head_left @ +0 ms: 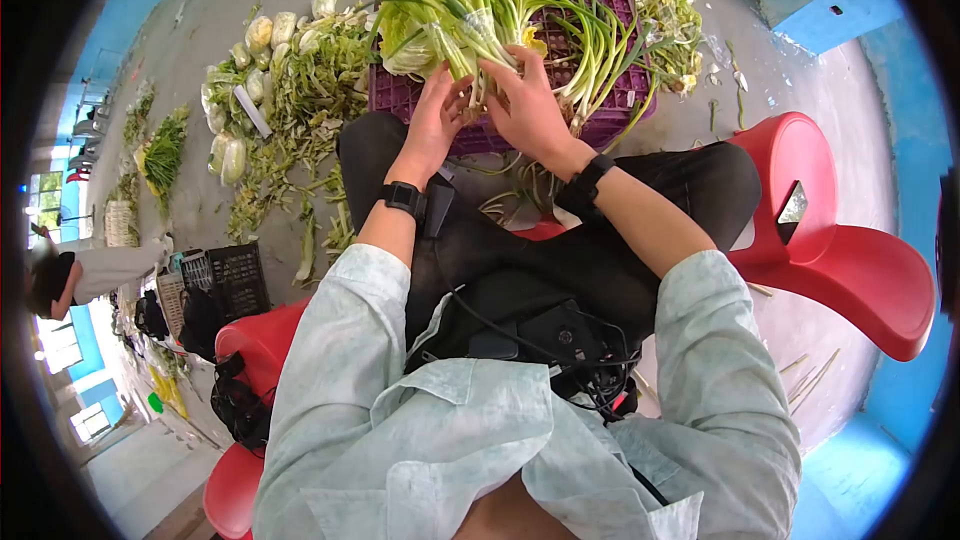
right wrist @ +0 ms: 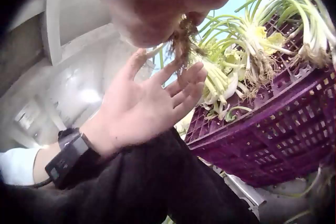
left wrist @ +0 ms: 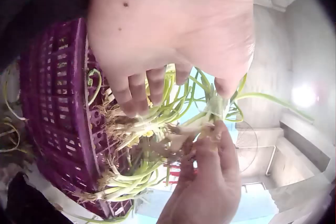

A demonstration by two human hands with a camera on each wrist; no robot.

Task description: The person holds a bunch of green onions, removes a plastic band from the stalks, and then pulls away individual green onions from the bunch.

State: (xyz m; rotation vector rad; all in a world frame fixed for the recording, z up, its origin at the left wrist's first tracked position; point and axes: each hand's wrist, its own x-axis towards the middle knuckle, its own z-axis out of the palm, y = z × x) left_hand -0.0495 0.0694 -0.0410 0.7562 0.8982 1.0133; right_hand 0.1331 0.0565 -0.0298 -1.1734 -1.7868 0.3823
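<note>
My right hand (head_left: pixel 532 112) pinches a small bunch of spring onions (head_left: pixel 487 40) between thumb and fingers, over a purple plastic crate (head_left: pixel 385 93). The bunch's dirty roots (right wrist: pixel 184 37) hang below that hand in the right wrist view. Close beside it, my left hand (head_left: pixel 436 122) has its palm turned toward the roots. The left fingers (right wrist: pixel 181 98) are loosely extended, and its thumb is right at the stalks. More spring onions (head_left: pixel 598 50) lie on the crate at the right, roots toward me. A pale leafy cabbage (head_left: pixel 405 45) sits at the crate's left.
Trimmed leaves (head_left: pixel 325 100) and several cabbages (head_left: pixel 258 35) cover the floor left of the crate. A red chair (head_left: pixel 800 160) with a phone (head_left: pixel 793 212) on it stands at right. Black baskets (head_left: pixel 238 275) are at left, near another person (head_left: pixel 60 285).
</note>
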